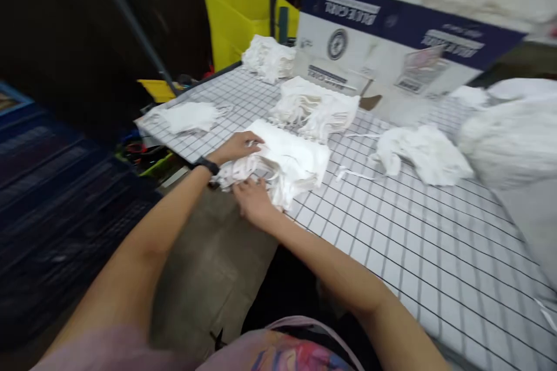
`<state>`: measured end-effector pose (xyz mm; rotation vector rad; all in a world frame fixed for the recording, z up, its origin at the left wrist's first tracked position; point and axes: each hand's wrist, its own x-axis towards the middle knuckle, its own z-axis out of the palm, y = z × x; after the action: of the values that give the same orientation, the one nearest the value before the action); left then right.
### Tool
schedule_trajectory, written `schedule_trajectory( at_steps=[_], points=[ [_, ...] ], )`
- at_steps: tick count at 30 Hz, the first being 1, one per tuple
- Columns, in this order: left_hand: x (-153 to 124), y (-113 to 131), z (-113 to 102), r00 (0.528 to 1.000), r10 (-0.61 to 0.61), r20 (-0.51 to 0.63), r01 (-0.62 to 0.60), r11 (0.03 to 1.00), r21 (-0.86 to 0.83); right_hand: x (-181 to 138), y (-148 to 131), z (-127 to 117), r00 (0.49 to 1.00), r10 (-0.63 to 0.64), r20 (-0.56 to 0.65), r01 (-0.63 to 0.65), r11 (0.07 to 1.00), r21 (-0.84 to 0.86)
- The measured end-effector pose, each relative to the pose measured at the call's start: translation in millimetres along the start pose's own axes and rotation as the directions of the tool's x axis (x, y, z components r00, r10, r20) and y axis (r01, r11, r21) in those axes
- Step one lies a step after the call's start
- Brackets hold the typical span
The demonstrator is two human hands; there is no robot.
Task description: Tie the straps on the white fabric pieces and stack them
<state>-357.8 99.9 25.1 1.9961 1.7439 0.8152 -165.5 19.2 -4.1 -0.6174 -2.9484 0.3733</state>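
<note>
A stack of white cloth pieces [289, 153] with loose strap-like ends lies at the near edge of the grid-patterned table. My left hand [238, 146] is on its left side, fingers curled over the cloth. At the near side, my right hand [253, 200] has its fingers bent around the bunched ends, which sit between both hands. The undersides of the fingers are partly hidden in the cloth. Directly behind this stack stands another thick white cloth stack [319, 103]. A flatter white cloth piece [191, 117] lies to the left.
A further white pile [268, 58] sits at the table's far corner, by a yellow bin [237, 17]. A printed carton [361, 23] stands along the back. Crumpled white cloth [424, 153] and a large white bundle [517, 133] occupy the right. Blue crates [56, 214] are at left.
</note>
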Motion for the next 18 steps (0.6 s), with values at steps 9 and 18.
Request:
schedule_trajectory(
  at_steps=[9,18],
  points=[
    [2.1,34.2,29.2,0.941,0.160,-0.298,-0.103,0.974,0.201,-109.9,14.5,-32.9,0.969,-0.136,-0.207,0.167,0.976,0.140],
    [31.3,171.9,132.0,0.910,0.402,0.101,-0.411,0.906,0.100,-192.4,210.5,-72.5,0.441,0.709,-0.550,-0.549,0.699,0.459]
  ],
)
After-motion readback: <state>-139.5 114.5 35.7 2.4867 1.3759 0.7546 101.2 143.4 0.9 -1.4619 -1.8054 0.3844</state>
